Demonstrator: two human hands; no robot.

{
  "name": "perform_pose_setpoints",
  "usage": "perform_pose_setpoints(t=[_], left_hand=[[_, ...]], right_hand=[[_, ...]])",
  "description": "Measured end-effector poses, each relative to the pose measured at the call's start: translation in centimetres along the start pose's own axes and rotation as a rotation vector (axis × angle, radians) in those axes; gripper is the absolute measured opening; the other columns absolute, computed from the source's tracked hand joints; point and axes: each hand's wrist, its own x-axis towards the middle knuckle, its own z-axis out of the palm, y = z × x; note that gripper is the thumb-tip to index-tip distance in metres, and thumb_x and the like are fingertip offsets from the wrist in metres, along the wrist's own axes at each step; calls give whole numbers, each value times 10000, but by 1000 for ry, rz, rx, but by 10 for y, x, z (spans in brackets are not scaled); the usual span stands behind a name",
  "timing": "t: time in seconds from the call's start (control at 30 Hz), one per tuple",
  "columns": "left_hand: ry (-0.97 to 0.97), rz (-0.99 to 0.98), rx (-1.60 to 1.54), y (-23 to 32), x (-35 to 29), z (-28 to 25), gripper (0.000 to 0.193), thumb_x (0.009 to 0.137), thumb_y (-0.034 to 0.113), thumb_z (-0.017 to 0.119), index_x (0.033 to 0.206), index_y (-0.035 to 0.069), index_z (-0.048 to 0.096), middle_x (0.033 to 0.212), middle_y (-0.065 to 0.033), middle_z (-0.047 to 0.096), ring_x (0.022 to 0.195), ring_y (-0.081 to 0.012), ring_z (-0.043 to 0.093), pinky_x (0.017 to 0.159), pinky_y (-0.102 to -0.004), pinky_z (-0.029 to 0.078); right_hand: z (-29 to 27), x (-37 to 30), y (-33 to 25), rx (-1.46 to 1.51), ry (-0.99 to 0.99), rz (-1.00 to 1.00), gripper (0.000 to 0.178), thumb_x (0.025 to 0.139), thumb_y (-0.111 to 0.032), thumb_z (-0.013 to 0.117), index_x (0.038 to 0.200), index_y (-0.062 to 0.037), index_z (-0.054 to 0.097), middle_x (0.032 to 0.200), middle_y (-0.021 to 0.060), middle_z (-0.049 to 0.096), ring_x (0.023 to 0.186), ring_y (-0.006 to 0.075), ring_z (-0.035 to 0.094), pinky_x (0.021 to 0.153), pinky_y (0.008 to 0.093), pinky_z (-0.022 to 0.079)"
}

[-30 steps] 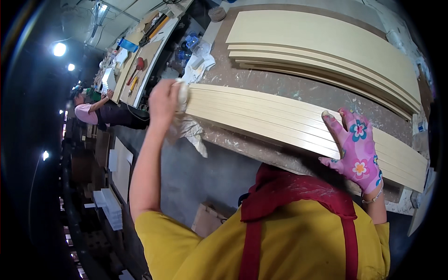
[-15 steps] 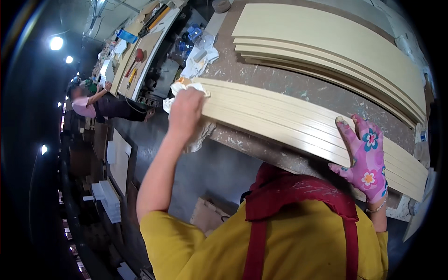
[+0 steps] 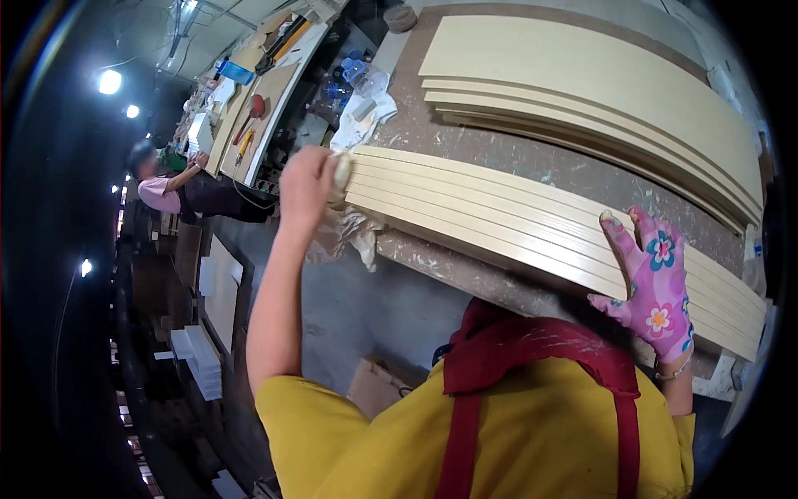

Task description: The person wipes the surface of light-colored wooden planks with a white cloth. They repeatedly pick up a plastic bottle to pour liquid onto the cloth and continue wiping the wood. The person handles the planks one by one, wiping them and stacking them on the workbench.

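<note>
A row of cream-coloured boards (image 3: 499,208), packed side by side with narrow edges up, runs across the near part of the workbench. My bare left hand (image 3: 303,185) is closed around a crumpled whitish rag (image 3: 342,173) at the boards' left end. Part of the rag is hidden by the fingers. Over the right part of the row lies my right hand (image 3: 652,279), in a pink flowered glove. Its fingers are spread, with the thumb by the near edge and the fingertips toward the far edge.
Behind the row, a stack of wide cream boards (image 3: 582,100) lies on the brown paint-flecked workbench (image 3: 532,154). A white cloth (image 3: 366,116) and a clear plastic bottle (image 3: 372,81) are at its left corner. Another person (image 3: 162,191) works at a side bench far left.
My left hand has moved left with the rag, from the top of the boards to just past their left end. My right hand stays in place on the boards.
</note>
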Motion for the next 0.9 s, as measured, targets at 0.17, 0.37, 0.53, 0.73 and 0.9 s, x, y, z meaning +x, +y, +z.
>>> perform_pose_setpoints(t=[0.17,0.37,0.53,0.73,0.9], left_hand=[[-38,247,134,-14,-12,25,26,791,53,590,812,38,596,816,-151,589,790,-351,570,701,-437,458],[19,-334,-214,0,-26,-9,161,874,127,603,925,-19,651,824,-161,655,728,-284,635,697,-345,493],[-52,384,-127,83,-35,35,120,777,101,677,862,32,626,853,-139,603,830,-344,560,727,-422,432],[-67,-202,-129,-28,-6,17,164,883,164,558,878,16,630,858,-172,624,843,-364,597,755,-455,462],[-117,267,-97,11,9,36,124,823,158,642,832,34,637,828,-124,603,838,-328,573,731,-409,456]], right_hand=[[0,0,0,11,-2,6,868,626,-492,735,1384,-171,461,1321,205,451,1199,386,428,1084,522,231],[-2,0,-3,-19,-23,6,867,628,-509,727,1379,-164,467,1331,204,440,1200,380,430,1084,520,234],[2,0,-3,-30,15,-16,854,644,-551,695,1370,-159,476,1316,206,452,1189,385,439,1086,521,231],[-1,0,-4,-14,-23,-3,849,641,-530,704,1369,-156,478,1323,208,450,1194,383,437,1087,516,227],[-1,0,-5,-24,-21,-7,848,641,-504,716,1379,-171,465,1315,199,449,1183,381,436,1080,510,236]])
